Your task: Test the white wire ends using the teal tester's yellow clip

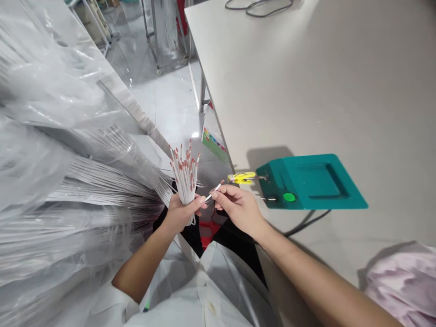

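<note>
**Single wire (220, 185) pinched near the edge of the table (306, 100)**

Left hand (182, 211) wrapped round the red-tipped bundle (185, 177), right hand (240, 210) pinching that wire just beside it! A gap parts bundle from yellow clip (241, 177) at the table's edge; tabletop stretches wide beyond the teal box (289, 181).

Workshop — plastic-wrapped white wires (109, 181), wheeled metal rack (156, 41), teal push-button device (299, 181)
</note>
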{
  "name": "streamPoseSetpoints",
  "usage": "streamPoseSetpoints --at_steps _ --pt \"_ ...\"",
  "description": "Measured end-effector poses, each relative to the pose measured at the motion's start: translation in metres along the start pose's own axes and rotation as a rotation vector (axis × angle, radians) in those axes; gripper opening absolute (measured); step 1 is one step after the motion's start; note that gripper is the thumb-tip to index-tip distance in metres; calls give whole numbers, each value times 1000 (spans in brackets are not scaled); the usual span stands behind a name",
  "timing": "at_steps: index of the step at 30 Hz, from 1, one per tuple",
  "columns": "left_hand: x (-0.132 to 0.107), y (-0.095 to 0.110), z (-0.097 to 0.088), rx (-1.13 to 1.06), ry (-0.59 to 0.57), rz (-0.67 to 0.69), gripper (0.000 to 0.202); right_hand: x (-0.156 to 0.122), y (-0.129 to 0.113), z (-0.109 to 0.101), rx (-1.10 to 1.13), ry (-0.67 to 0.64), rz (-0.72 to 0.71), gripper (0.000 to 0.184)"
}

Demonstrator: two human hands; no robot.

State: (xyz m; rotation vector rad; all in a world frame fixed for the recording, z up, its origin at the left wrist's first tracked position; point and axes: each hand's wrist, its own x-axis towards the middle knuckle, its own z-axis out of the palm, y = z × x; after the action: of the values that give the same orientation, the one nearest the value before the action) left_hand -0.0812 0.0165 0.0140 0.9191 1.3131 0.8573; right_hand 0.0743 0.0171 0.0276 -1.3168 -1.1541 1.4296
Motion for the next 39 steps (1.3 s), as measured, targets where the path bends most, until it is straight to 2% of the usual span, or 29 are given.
streamPoseSetpoints --at_steps 4,8,12,16,21,24,26,30,33,36,39 --pt "4 -4 2 -40 7 -36 31 -2 2 -1 -6 -3 -27 31" --pt "10 -5 1 -120 82 -56 31 -3 7 0 -83 -4 -67 25" --pt "11 1 2 -107 157 12 26 -3 14 3 -163 -31 -39 22" --pt "3 4 10 -23 115 62 21 -3 17 6 -191 -90 -12 23" --pt "-5 4 15 75 101 103 18 -4 16 6 -276 -119 -117 22" --pt "-7 5 12 143 115 143 18 -4 16 4 -248 -26 -160 18" --pt "-7 5 8 168 81 125 20 -4 15 3 -210 32 -177 19" --pt "-8 3 5 135 -48 93 23 -3 10 4 -230 -13 -252 14" --pt "-10 1 5 81 -32 72 21 -3 7 6 -281 0 -288 13" --pt "-12 2 4 103 40 43 18 -3 5 7 -235 -19 -229 16" --pt "-14 5 0 88 -7 32 19 -4 3 8 -72 -81 -114 21"
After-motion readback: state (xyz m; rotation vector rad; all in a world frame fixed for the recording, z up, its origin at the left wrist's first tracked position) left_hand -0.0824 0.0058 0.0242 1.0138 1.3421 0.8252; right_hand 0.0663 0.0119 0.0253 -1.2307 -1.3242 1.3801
